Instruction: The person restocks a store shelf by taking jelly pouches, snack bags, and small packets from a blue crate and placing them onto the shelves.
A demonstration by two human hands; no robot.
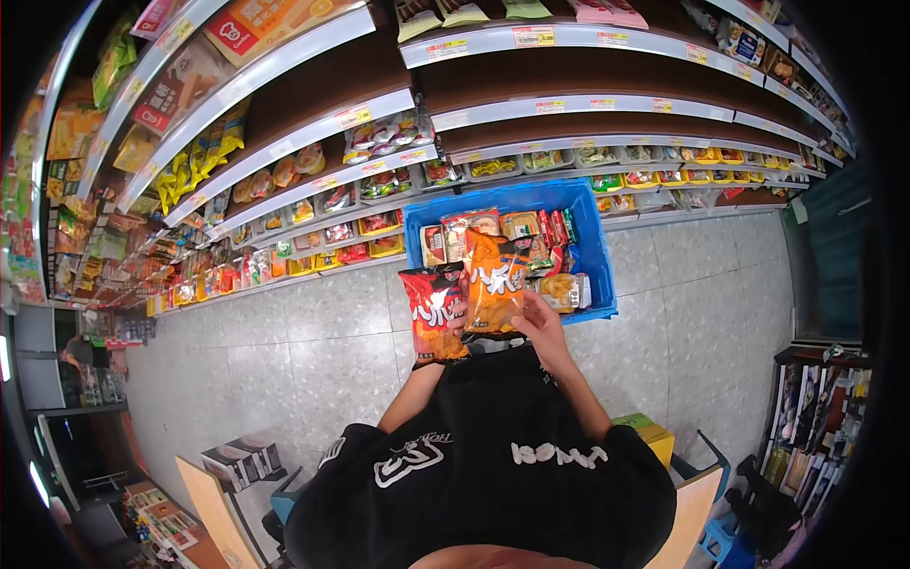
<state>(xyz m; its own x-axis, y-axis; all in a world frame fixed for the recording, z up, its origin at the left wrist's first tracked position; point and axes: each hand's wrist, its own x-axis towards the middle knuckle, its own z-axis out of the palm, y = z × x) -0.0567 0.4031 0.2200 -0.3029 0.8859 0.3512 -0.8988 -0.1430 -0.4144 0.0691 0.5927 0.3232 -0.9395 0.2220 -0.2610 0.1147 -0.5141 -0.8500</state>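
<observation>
My left hand (459, 319) is mostly hidden behind the bags, its fingers showing at the right edge of a red and black snack bag (435, 318) that it grips. A second snack bag, orange with white lettering (496, 283), is pinched at its lower right side by my right hand (541, 325). Both bags are held upright side by side, the orange one slightly overlapping the red. Just beyond them, a blue plastic crate (604, 270) holds several packaged snacks, including a pale packet (469, 223) and a yellowish pack (561, 290).
Store shelves (578, 106) with price tags curve across the front and left, the lower ones carrying trays of small snacks. Grey tiled floor (313, 379) lies around me. A yellow-green box (649, 437) is behind my right side, and a person (90, 356) is far left.
</observation>
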